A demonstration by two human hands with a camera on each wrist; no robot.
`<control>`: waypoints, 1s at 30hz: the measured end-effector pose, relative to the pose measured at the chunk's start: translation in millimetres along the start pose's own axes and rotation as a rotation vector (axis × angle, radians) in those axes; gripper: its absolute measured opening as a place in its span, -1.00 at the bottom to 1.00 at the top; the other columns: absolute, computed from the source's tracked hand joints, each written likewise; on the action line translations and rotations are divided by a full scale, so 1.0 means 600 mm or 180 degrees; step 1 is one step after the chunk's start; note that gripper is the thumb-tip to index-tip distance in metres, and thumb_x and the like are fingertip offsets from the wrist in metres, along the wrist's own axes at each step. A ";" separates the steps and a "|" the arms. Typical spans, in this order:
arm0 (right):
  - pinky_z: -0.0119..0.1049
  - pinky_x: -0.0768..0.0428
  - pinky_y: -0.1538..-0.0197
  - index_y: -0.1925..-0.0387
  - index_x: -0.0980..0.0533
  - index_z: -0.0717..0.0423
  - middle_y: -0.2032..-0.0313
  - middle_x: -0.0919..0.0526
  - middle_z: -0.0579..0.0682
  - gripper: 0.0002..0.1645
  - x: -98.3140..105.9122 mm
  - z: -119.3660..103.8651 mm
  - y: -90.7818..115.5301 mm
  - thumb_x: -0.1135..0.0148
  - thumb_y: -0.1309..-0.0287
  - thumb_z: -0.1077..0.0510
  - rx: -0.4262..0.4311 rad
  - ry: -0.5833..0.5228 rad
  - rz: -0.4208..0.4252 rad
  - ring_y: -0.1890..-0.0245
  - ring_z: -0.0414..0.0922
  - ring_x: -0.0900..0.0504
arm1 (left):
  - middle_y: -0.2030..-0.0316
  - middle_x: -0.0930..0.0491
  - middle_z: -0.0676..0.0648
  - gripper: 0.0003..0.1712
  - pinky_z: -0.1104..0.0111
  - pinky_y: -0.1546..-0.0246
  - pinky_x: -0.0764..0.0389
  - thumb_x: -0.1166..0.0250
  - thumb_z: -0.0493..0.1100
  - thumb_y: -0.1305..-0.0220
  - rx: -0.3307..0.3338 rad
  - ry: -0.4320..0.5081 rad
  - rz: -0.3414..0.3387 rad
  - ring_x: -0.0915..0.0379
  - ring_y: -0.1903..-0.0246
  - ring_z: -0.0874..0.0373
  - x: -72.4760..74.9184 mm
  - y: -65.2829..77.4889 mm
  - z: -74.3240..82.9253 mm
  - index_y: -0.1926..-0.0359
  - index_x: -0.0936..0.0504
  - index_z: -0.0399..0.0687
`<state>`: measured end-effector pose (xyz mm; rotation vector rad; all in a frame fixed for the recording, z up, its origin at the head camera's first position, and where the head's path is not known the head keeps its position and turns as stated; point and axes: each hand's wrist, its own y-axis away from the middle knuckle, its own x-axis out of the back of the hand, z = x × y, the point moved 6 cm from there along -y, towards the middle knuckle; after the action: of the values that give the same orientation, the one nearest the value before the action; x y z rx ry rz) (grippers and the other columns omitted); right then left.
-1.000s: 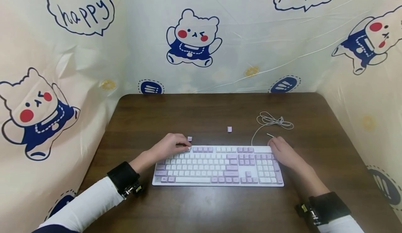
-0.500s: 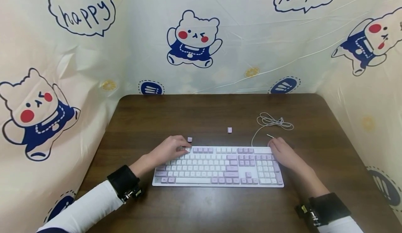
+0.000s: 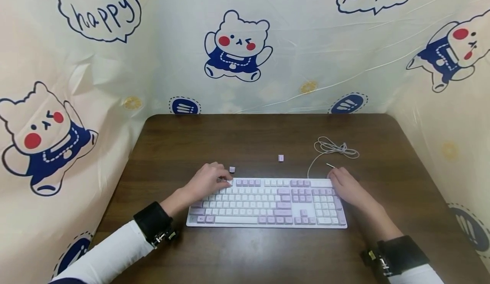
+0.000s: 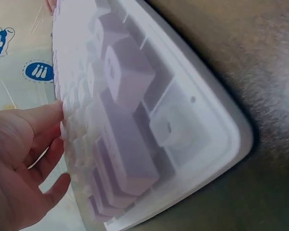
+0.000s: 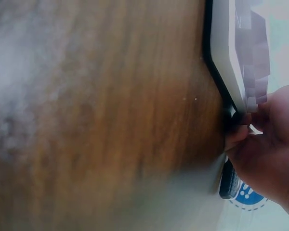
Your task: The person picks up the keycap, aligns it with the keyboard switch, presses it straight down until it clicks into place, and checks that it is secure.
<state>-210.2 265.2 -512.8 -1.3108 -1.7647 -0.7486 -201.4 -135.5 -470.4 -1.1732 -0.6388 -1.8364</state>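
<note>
A white and lilac keyboard (image 3: 235, 223) lies flat on the brown table. My left hand (image 3: 207, 181) curls its thumb and fingers round the far left of the keyboard, at the end of the top key row. What lies right between those fingertips is mostly hidden. At the near left corner a bare switch (image 4: 168, 127) shows without a keycap. My right hand (image 3: 346, 185) grips the far right corner, thumb on top and fingers below. A thin pale stick (image 3: 330, 165) sticks out beyond its fingertips; whether they hold it I cannot tell.
Behind the keyboard lie two loose lilac keycaps, one keycap (image 3: 232, 169) near my left fingers and another keycap (image 3: 281, 158) farther right. A tied grey cable (image 3: 337, 148) lies behind the right end. Printed sheeting (image 3: 283, 63) surrounds the table (image 3: 245, 135).
My left thumb and fingertips have shifted slightly at the same far left end of the keyboard. The right hand keeps its place, and the loose keycaps and cable have not moved.
</note>
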 end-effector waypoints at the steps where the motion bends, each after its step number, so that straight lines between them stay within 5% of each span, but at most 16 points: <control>1: 0.12 -0.49 0.05 0.22 -0.52 0.33 0.24 -0.53 0.27 -0.67 0.000 0.000 0.000 0.19 -0.42 0.25 -0.0017 0.0012 -0.0003 0.14 0.13 -0.47 | 0.36 -0.66 0.12 -0.82 0.37 0.35 -0.49 -0.44 -0.10 -0.10 -0.0002 -0.0004 0.0003 -0.38 0.37 0.25 0.001 0.000 0.001 0.23 -0.79 0.06; 15: 0.15 -0.47 0.03 0.22 -0.52 0.35 0.23 -0.53 0.30 -0.65 0.001 -0.007 -0.001 0.21 -0.42 0.26 0.0007 0.0021 0.0000 0.12 0.16 -0.46 | 0.37 -0.63 0.10 -0.84 0.34 0.31 -0.45 -0.43 -0.07 -0.11 -0.0067 -0.0278 -0.0209 -0.34 0.31 0.22 0.006 -0.008 0.011 0.28 -0.81 0.03; 30: 0.12 -0.49 0.07 0.24 -0.52 0.33 0.26 -0.54 0.26 -0.67 0.002 -0.012 0.001 0.19 -0.41 0.28 0.0084 0.0035 0.0012 0.16 0.13 -0.47 | 0.35 -0.58 0.11 -0.85 0.32 0.28 -0.48 -0.41 -0.08 -0.14 -0.0045 -0.0374 -0.0136 -0.36 0.34 0.22 -0.003 0.001 0.006 0.24 -0.78 0.07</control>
<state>-208.2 260.2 -508.2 -1.2897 -1.7573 -0.7267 -198.8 -132.6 -470.4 -1.2933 -0.7231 -1.8199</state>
